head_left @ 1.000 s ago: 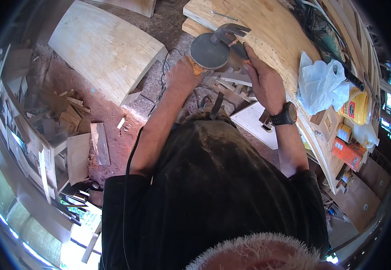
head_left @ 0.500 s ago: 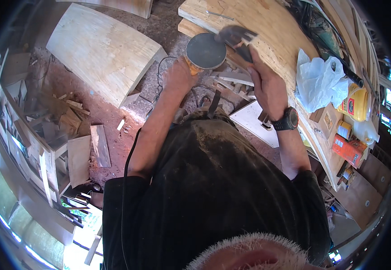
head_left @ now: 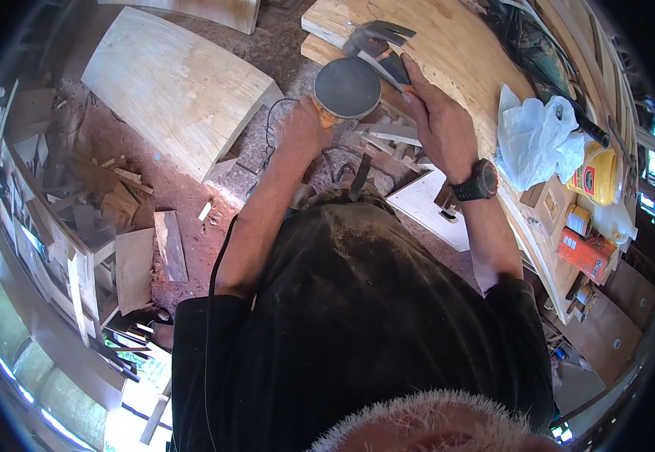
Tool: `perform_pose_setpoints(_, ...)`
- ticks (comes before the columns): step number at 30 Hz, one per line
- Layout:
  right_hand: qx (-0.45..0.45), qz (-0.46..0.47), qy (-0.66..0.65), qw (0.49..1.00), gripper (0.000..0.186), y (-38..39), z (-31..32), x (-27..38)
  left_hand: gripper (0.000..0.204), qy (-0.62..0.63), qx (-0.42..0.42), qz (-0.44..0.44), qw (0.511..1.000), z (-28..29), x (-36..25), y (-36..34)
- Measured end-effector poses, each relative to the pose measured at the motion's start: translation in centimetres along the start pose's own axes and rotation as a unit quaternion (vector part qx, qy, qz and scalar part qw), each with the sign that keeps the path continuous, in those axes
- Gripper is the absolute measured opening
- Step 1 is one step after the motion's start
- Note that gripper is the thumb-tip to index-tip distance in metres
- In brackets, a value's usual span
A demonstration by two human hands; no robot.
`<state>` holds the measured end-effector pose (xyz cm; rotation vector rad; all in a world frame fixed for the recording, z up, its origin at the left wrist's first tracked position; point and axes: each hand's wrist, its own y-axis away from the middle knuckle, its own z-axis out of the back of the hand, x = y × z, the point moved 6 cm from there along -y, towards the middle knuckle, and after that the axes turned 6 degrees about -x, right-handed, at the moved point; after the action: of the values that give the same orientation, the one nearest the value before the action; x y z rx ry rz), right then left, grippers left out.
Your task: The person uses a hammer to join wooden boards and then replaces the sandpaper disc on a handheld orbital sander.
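Note:
My left hand (head_left: 302,129) is closed around the orange body of a disc sander, whose round dark pad (head_left: 348,88) is turned up toward me. A claw hammer (head_left: 378,34) is gripped in my right hand (head_left: 445,126), which has a black watch (head_left: 479,181) on its wrist. The hammer's head hangs just beyond the far rim of the pad, claw pointing right. Part of its black and orange handle shows beside the pad; whether it touches the pad I cannot tell. My fingers hide most of the sander's body.
A plywood-topped workbench (head_left: 448,45) runs along the right, bearing a white plastic bag (head_left: 534,139), a yellow container (head_left: 595,175) and an orange box (head_left: 585,252). A large pale wooden panel (head_left: 173,83) lies at the far left. Wood scraps (head_left: 135,260) litter the left side. A cord (head_left: 213,282) passes over my left arm.
My right hand has moved away from me and slightly left, carrying the hammer head from beside the pad to beyond its far rim. The sander has hardly moved in my left hand.

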<state>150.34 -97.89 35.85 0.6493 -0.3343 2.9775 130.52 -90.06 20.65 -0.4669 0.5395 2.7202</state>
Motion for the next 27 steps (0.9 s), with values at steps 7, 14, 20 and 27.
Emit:
perform_pose_setpoints(7,0.010,-0.030,-0.034,0.999,0.044,-0.3,-1.6,-1.2,0.068,0.012,-0.029,-0.018,0.999,-0.5,0.4,-0.1)
perform_pose_setpoints(14,-0.062,-0.140,-0.164,0.975,0.043,3.5,-5.1,-2.9,0.066,0.065,-0.017,0.027,0.997,-1.5,1.4,1.8)
perform_pose_setpoints(20,-0.054,-0.245,-0.304,0.919,0.039,6.0,-8.3,-2.8,0.062,0.113,-0.036,0.001,0.993,-1.6,1.1,4.5)
perform_pose_setpoints(27,-0.053,-0.211,-0.208,0.954,0.033,1.7,-6.9,-0.8,0.061,0.123,-0.050,0.006,0.991,-1.6,1.6,4.9)
